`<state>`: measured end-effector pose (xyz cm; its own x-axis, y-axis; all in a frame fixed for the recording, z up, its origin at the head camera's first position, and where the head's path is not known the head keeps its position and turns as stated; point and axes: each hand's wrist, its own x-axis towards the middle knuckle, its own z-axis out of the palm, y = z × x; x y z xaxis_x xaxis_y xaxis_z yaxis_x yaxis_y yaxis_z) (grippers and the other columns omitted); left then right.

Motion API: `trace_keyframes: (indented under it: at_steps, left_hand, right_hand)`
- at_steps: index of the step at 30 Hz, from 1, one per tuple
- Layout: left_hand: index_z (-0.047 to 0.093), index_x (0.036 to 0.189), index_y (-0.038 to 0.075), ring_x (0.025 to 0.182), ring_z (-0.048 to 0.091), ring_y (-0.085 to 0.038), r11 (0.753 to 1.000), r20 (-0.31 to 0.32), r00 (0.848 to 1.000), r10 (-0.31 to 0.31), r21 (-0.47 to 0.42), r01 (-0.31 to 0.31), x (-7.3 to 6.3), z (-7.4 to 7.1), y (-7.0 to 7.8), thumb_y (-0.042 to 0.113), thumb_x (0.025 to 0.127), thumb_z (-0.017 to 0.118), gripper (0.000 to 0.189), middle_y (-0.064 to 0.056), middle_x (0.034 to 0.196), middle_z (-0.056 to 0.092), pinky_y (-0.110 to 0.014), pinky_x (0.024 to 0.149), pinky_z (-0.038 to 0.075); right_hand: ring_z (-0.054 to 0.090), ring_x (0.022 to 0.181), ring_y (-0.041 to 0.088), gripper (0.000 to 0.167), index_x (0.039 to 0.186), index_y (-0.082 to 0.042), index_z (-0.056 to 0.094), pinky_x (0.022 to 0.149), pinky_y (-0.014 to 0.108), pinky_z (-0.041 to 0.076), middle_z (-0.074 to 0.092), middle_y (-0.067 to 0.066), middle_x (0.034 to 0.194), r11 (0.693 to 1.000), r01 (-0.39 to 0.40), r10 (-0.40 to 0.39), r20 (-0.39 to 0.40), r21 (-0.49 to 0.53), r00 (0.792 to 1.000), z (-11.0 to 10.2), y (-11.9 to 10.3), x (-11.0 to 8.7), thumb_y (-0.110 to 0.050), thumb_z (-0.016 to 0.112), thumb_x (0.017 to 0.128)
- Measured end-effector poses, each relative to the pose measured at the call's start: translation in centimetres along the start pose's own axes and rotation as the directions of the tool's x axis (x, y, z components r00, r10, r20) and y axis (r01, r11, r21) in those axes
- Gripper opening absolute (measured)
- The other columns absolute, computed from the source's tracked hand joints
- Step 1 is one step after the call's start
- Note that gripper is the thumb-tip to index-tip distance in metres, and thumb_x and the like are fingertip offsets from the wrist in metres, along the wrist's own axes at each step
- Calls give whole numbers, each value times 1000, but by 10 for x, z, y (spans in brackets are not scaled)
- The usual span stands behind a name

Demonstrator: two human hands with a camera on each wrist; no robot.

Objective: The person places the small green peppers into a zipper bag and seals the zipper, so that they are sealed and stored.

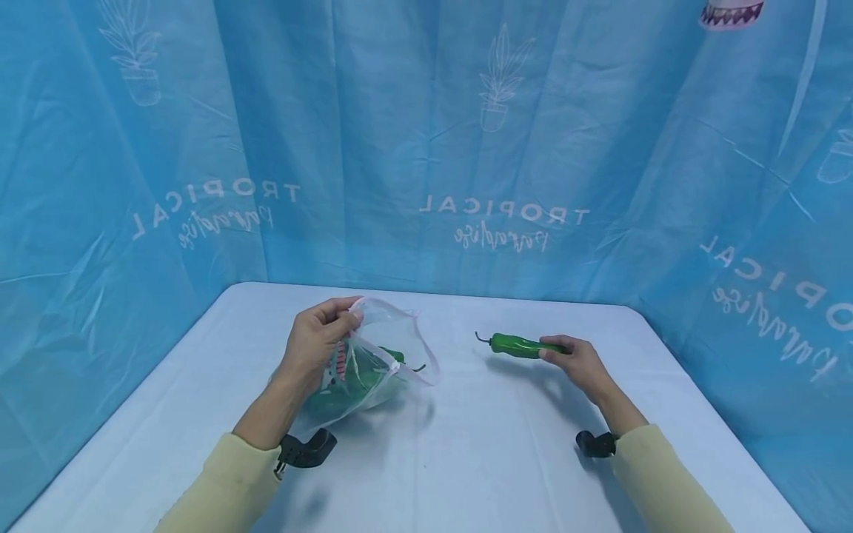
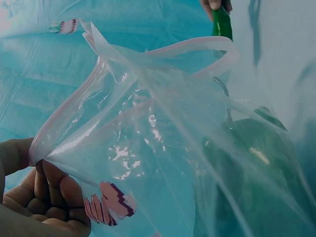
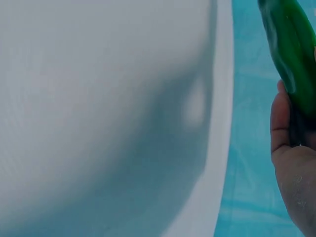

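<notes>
My left hand (image 1: pixel 318 340) pinches the rim of a clear zip bag (image 2: pixel 163 113) between thumb and fingers, and the bag's pink-edged mouth gapes toward the right. Inside the bag lie green peppers (image 1: pixel 360 377), seen through the plastic, one with its dark stem near the opening. On the right side of the table, my right hand (image 1: pixel 576 360) grips a long green pepper (image 1: pixel 516 346) by its tip end, its curled stem pointing left toward the bag. In the right wrist view that pepper (image 3: pixel 291 49) rises out of the fingers at the right edge.
A white table (image 1: pixel 466 459) with rounded far corners lies under both hands. Blue printed curtains (image 1: pixel 400 133) hang close behind it and along both sides. Each wrist carries a black camera mount, the left one (image 1: pixel 309 449) close to the bag's lower edge.
</notes>
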<state>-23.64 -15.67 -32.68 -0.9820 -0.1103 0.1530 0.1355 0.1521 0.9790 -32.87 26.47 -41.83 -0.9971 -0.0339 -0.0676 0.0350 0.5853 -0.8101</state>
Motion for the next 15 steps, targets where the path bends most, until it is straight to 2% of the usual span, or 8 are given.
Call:
trace_keyframes:
  at_steps: [7,15]
  left_hand:
    - [62,121,9,89,54,-14,1000,-3,1000,-6,10,6,0,0,2,27,91,62,35,4,98,63,-25,76,46]
    - [61,122,9,89,53,-14,1000,-1,1000,-15,13,15,0,1,3,25,91,61,34,4,97,61,-26,77,45]
  right_hand:
    - [49,117,28,54,133,-11,53,101,49,38,52,15,134,999,-2,3,-17,50,1000,0,-13,-18,-39,63,88]
    - [49,115,27,52,131,-10,55,101,45,40,53,14,131,993,52,-49,-38,105,998,2,-34,-46,-38,64,88]
